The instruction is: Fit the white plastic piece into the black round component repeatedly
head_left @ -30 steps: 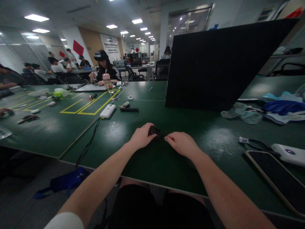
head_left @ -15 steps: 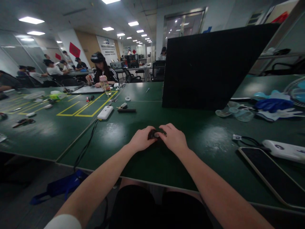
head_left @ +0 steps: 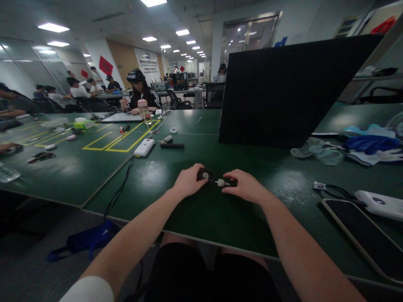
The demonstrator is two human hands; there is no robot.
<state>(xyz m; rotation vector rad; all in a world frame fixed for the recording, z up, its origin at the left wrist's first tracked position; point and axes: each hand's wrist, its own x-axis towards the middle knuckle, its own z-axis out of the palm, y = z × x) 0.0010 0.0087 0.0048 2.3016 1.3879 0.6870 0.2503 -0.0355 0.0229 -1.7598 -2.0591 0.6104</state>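
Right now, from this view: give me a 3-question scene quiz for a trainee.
1. True or false: the left hand grips a black part.
2. The right hand pinches: A a white-tipped piece; B a spoon; C a red ball.
3. What colour is the table?

Key: 1 true; 2 A; 3 green.
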